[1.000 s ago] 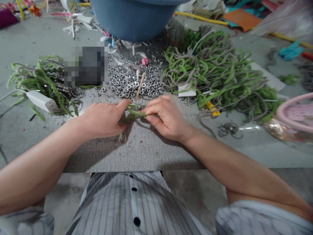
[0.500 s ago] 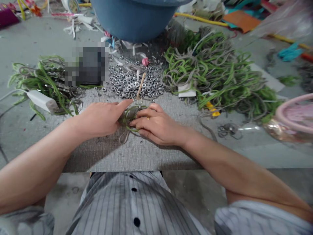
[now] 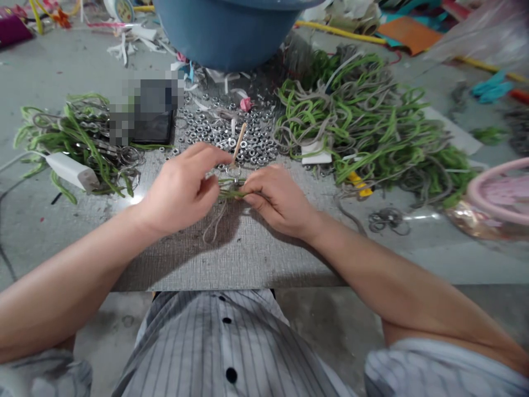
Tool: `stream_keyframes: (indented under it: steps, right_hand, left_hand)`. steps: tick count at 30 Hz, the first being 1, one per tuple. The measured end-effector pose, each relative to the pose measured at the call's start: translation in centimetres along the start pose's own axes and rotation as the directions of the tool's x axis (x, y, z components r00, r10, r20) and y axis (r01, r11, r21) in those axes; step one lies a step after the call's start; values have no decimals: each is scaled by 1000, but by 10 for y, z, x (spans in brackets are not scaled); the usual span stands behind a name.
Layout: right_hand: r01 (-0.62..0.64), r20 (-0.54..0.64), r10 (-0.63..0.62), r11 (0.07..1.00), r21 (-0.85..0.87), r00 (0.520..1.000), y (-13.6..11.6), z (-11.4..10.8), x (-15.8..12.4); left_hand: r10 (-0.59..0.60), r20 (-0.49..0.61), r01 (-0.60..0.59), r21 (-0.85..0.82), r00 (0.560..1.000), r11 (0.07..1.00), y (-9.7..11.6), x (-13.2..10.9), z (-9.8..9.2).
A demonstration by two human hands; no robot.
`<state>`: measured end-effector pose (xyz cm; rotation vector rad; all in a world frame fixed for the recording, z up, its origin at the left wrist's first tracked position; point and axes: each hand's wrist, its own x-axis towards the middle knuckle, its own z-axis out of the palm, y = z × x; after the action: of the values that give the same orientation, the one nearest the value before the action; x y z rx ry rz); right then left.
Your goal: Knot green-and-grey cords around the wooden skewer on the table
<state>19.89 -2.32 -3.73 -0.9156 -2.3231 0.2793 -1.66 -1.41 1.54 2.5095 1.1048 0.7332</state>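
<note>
A loop of green and grey cord (image 3: 228, 194) is stretched between my hands above the table mat. My right hand (image 3: 283, 199) is closed, pinching the cord's right side between thumb and fingers. My left hand (image 3: 182, 184) has its curled fingers at the cord's left end, where the grip is partly hidden. Its index finger reaches over to the foot of a thin wooden stick (image 3: 238, 144). Around that foot is a metal split ring (image 3: 233, 170), with a small metal nut (image 3: 236, 181) just below it on the cord. A thin grey cord end (image 3: 212, 225) hangs beneath.
Many metal nuts (image 3: 206, 132) lie scattered behind my hands, before a blue basin (image 3: 227, 33). A heap of green and grey cords (image 3: 372, 121) fills the right. On the left are ringed cords (image 3: 78, 132), a white adapter (image 3: 72, 170) and a dark phone-like object (image 3: 152, 127).
My left hand has risen, its fingers now curled. The right hand has turned and moved slightly right, from fingers inside the round cord loop to pinching it, and the loop is drawn flatter.
</note>
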Motion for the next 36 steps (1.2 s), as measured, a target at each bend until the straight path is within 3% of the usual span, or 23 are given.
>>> stream_keyframes:
  steps: [3,5,7,17,21,28,36]
  right_hand:
    - [-13,-38,13,1000,-12,999,1,2,0]
    - [-10,-64,9,1000,-18,998,1,2,0]
    - [-7,-69,5,1000,-21,998,1,1,0]
    - [-25,-25,23,998,-53,999,-1,-3,2]
    - [-54,-19,53,997,-57,998,-3,-3,3]
    - [-70,-7,70,995,-69,998,-1,-2,1]
    - [-90,6,92,990,-105,996,0,-1,0]
  left_hand:
    - [7,61,9,-260,998,966,5,-3,14]
    - [-8,134,54,-339,991,939,6,-3,22]
    - [-32,127,75,-349,991,934,5,-3,27]
    - [88,-9,-88,-16,996,996,-3,-6,33]
    - [118,7,-118,54,993,991,-6,-6,35]
    - [73,71,-82,143,995,986,-7,-3,36]
    - [49,119,-66,146,992,987,-8,-3,37]
